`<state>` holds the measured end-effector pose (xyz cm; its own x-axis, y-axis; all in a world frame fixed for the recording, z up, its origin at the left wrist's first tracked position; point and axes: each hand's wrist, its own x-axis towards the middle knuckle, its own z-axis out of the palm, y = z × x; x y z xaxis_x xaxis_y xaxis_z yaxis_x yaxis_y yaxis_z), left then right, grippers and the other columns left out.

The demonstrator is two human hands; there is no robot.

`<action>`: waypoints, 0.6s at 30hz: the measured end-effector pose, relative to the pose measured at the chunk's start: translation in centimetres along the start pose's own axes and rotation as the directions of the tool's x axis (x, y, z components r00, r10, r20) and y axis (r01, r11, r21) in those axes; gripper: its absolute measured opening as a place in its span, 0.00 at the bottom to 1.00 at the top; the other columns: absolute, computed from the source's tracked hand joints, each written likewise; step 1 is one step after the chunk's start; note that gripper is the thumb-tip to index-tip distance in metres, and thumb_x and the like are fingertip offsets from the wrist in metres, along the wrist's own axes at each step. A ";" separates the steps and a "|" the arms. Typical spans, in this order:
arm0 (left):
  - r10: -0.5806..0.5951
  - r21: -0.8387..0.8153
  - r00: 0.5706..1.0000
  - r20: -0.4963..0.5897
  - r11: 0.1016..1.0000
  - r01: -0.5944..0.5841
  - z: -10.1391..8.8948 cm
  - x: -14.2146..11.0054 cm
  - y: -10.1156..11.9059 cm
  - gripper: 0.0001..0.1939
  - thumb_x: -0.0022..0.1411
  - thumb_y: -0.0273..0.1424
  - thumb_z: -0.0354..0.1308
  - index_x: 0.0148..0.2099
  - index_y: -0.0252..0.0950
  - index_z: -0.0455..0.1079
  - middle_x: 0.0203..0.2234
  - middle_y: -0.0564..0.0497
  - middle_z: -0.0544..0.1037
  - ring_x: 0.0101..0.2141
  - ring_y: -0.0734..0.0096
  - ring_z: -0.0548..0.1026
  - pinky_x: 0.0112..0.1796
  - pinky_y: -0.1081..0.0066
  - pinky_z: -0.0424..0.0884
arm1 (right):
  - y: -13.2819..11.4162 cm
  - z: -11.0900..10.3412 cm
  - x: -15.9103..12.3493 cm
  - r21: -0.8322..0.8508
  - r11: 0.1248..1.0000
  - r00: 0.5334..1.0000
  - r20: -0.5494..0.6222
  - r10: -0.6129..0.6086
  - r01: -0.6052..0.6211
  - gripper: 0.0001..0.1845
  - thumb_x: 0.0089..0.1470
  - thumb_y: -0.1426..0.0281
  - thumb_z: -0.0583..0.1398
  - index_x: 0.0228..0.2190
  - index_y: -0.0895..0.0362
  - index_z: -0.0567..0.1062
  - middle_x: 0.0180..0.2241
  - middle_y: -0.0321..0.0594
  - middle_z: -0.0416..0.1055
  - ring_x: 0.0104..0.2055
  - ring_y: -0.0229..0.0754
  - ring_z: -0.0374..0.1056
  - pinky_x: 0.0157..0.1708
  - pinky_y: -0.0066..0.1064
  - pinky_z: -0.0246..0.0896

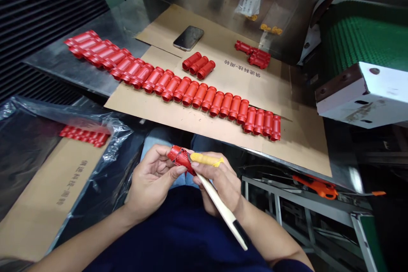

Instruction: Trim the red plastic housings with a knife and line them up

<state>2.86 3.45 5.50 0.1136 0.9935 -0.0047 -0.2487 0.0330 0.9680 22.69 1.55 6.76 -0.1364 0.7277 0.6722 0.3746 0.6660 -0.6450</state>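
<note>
Just above my lap, my left hand [153, 178] grips a red plastic tube-shaped part [180, 157] between thumb and fingers. My right hand [219, 180] is closed around a tool with a long, flat cream handle [218, 204], black near its lower end. A yellow finger cot [207, 160] covers the index finger, which lies along the red part. The tool's working end meets the part and is mostly hidden by my fingers. Beyond my hands, a long row of similar red parts [174, 87] runs across the cardboard sheet [153, 112] on the metal table.
Three red parts [198, 65] sit behind the row, near a phone [188, 38]. More red pieces [255, 56] lie farther back. At right stands a green conveyor belt [376, 34] with a white frame. A plastic-lined box [41, 191] at left holds red parts. Orange-handled scissors [318, 188] are at lower right.
</note>
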 end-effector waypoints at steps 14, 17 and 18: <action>0.024 -0.032 0.999 0.035 0.999 -0.023 0.1 0.2 0.4 0.12 0.70 0.22 0.76 0.50 0.40 0.81 0.47 0.48 0.92 0.43 0.66 0.92 0.47 0.74 0.87 | 0.3 -0.7 0.7 0.074 0.997 1.000 0.022 0.000 -0.001 0.14 0.77 0.72 0.62 0.60 0.60 0.80 0.50 0.57 0.86 0.56 0.54 0.84 0.52 0.48 0.88; 0.021 -0.024 0.999 0.034 1.000 -0.020 0.1 0.2 0.5 0.12 0.70 0.22 0.76 0.50 0.40 0.81 0.47 0.48 0.92 0.43 0.65 0.92 0.48 0.74 0.87 | 0.4 -0.7 0.6 0.060 0.998 1.000 0.022 -0.005 0.003 0.14 0.78 0.72 0.62 0.60 0.60 0.80 0.50 0.56 0.86 0.54 0.54 0.84 0.51 0.48 0.88; 0.019 -0.021 0.999 0.032 1.000 -0.019 0.1 0.2 0.5 0.11 0.70 0.23 0.76 0.50 0.40 0.81 0.47 0.47 0.92 0.44 0.64 0.92 0.48 0.73 0.88 | 0.4 -0.7 0.6 0.059 0.998 1.000 0.022 -0.006 0.005 0.14 0.78 0.72 0.62 0.60 0.60 0.80 0.50 0.56 0.86 0.54 0.53 0.84 0.51 0.48 0.88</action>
<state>2.87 3.63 5.99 0.1396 0.9900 0.0220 -0.2705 0.0168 0.9626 23.37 2.09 7.14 -0.1589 0.7268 0.6682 0.3188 0.6783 -0.6620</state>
